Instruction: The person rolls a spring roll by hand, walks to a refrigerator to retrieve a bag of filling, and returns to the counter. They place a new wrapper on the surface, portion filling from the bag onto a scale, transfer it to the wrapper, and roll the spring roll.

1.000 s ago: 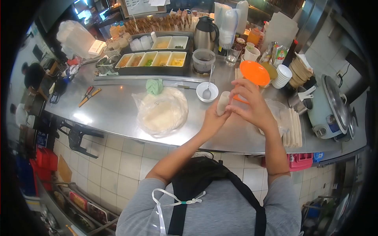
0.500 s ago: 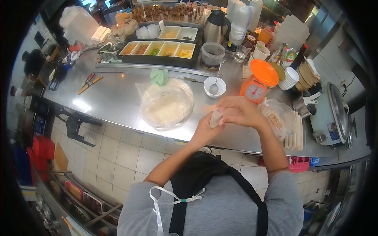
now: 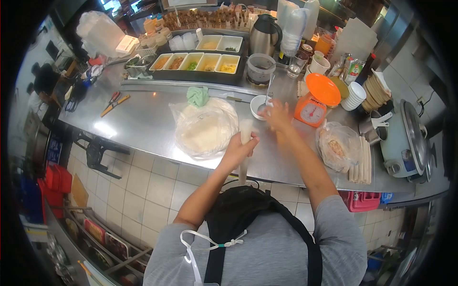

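My left hand (image 3: 234, 153) is wrapped around a long, pale uncooked spring roll (image 3: 246, 129), held nearly upright over the table's front edge. Its two ends stick out above and below my fist. My right hand (image 3: 278, 116), smeared by motion, reaches to the white bowl (image 3: 255, 102) and overlaps its right rim. A metal spoon (image 3: 270, 86) leans in that bowl. Left of my hands lies a stack of round wrappers (image 3: 205, 133) in a clear plastic bag, a green cloth (image 3: 197, 96) on its top edge. Several finished rolls (image 3: 361, 164) lie side by side at the right.
An orange kitchen scale (image 3: 311, 112) stands right of the bowl, behind a plastic bag of filling (image 3: 335, 147). A black rack of ingredient trays (image 3: 198, 74) and a steel jug (image 3: 262, 38) line the back. Red-handled pliers (image 3: 114, 97) lie left; a large cooker (image 3: 404, 148) stands far right.
My right hand has left the roll and moved up to the bowl. My left hand has shifted left and now holds the roll alone, upright.
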Demonstrator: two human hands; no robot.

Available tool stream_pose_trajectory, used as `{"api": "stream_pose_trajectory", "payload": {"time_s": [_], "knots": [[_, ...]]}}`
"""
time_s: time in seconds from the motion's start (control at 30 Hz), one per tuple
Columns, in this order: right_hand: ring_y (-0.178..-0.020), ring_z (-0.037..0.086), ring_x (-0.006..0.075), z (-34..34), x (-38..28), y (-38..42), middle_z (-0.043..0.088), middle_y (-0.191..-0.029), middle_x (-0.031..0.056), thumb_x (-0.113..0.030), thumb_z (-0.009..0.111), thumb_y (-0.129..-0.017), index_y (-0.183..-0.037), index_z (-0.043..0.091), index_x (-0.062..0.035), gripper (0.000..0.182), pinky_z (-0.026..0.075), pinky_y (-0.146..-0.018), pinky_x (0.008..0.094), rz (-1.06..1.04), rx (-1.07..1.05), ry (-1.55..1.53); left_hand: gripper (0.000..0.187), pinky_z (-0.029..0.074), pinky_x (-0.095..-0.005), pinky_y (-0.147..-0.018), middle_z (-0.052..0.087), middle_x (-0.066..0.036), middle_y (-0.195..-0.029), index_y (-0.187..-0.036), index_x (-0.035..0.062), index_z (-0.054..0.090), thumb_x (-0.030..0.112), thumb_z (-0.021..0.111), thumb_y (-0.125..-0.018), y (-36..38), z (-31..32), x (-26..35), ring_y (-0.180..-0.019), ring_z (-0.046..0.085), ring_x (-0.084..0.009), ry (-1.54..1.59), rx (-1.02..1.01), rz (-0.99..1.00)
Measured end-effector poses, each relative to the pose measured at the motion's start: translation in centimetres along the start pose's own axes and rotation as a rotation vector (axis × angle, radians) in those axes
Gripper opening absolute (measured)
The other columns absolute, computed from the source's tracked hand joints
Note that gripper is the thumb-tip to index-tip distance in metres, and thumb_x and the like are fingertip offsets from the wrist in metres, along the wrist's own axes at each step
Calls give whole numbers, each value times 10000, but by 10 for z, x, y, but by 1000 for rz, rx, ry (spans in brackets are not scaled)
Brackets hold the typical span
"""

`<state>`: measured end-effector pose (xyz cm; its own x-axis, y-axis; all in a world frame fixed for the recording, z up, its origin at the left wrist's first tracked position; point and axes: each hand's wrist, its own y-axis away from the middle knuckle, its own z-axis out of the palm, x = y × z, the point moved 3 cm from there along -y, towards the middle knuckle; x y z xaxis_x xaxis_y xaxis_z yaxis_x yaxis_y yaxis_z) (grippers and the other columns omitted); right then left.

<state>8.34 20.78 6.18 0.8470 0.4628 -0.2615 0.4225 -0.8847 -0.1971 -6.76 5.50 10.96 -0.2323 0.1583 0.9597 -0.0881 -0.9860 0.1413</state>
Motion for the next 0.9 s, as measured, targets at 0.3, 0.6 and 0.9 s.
{"api": "stream_pose_trajectory", "payload": {"time_s": [0.3,0.6,0.9], "knots": [[-1032,538,211,-95,-42,8,585,-1080,98,-194,699,-762,-781,698,-68,128,401,-878,327,-107,86,-957,196,378,-230,-471,490,2,-651,-908,1,551,166,613,-824,-27,12,-3,-521,459,-77,-58,-45,-23],[-978,530,281,-133,-82,63,583,-992,112,-224,648,-803,-778,663,-35,191,386,-871,358,-140,254,-391,315,477,-467,-633,632,-235,-760,-1035,12,535,193,609,-788,-26,36,7,-705,619,-408,-701,231,275],[-1002,530,249,-145,-58,66,562,-1057,105,-194,590,-854,-835,638,-6,195,413,-870,345,-247,-26,-632,367,484,-449,-605,642,-220,-795,-1098,25,522,172,629,-779,-20,43,18,-741,640,-373,-689,130,300]]}}
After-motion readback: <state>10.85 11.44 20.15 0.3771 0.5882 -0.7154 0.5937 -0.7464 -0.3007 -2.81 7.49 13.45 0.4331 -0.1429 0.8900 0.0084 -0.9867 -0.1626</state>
